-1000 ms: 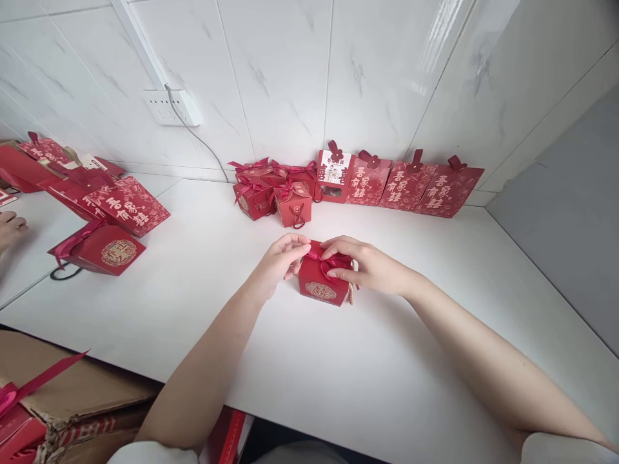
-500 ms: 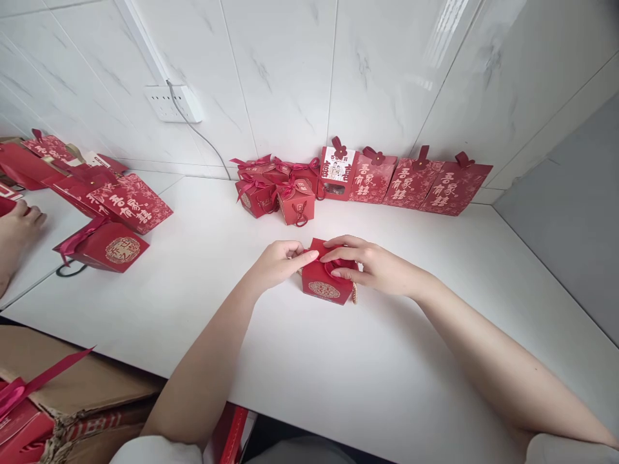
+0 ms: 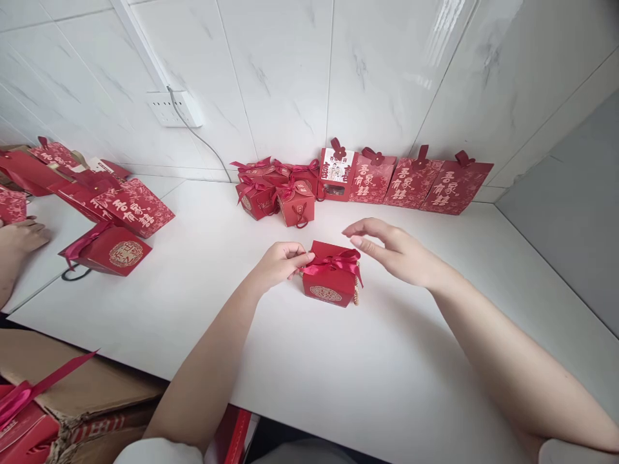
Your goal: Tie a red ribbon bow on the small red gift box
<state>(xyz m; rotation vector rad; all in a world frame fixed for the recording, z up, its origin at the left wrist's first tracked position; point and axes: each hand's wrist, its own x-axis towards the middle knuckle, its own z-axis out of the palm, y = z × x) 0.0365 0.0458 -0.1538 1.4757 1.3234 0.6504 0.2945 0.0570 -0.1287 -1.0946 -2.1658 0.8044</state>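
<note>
A small red gift box (image 3: 329,283) with a gold emblem on its front stands on the white table (image 3: 387,361). A red ribbon bow (image 3: 334,261) lies across its top. My left hand (image 3: 279,261) has its fingers curled and pinches the bow's left end at the box's top left corner. Just above and to the right of the box hovers my right hand (image 3: 394,251), its fingers stretched out and holding nothing. A beaded cord (image 3: 356,291) hangs down the box's right side.
Several small ribboned red boxes (image 3: 275,190) cluster at the back wall, with a row of flat red bags (image 3: 411,182) to their right. More red bags (image 3: 120,209) lie at the left, near another person's hand (image 3: 22,238). A cardboard carton (image 3: 62,399) sits at bottom left.
My right hand has let go of the ribbon and lifted up and to the right, fingers spread. The bow now lies tied on the box. My left hand stays at the corner.
</note>
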